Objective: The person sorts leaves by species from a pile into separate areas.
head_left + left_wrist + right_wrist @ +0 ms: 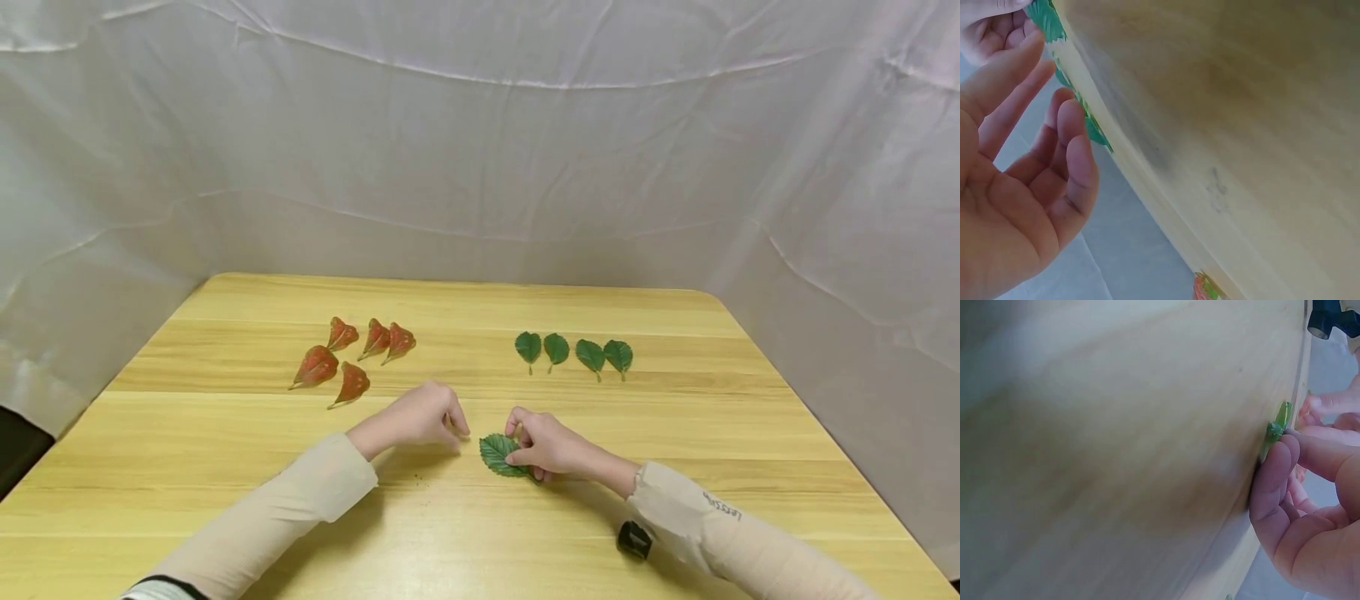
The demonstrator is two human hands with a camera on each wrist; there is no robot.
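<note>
Near the middle of the table, my right hand (551, 443) pinches a green serrated leaf (497, 454) by its right end, between thumb and fingers. The right wrist view shows the leaf (1283, 415) nearly edge-on at the fingertips. Just left of the leaf is my left hand (423, 417), its fingers loosely bent and apart from the leaf. Nothing lies between thumb and fingers of the left hand (1035, 175) in the left wrist view, where the held leaf (1047, 19) shows at the top, beside the other hand.
Several green leaves (590, 355) lie in a row at the back right of the wooden table (300, 517). Several red leaves (318, 365) are grouped at the back left. A small black object (634, 540) sits under the right forearm. Pale cloth (480, 167) surrounds the table.
</note>
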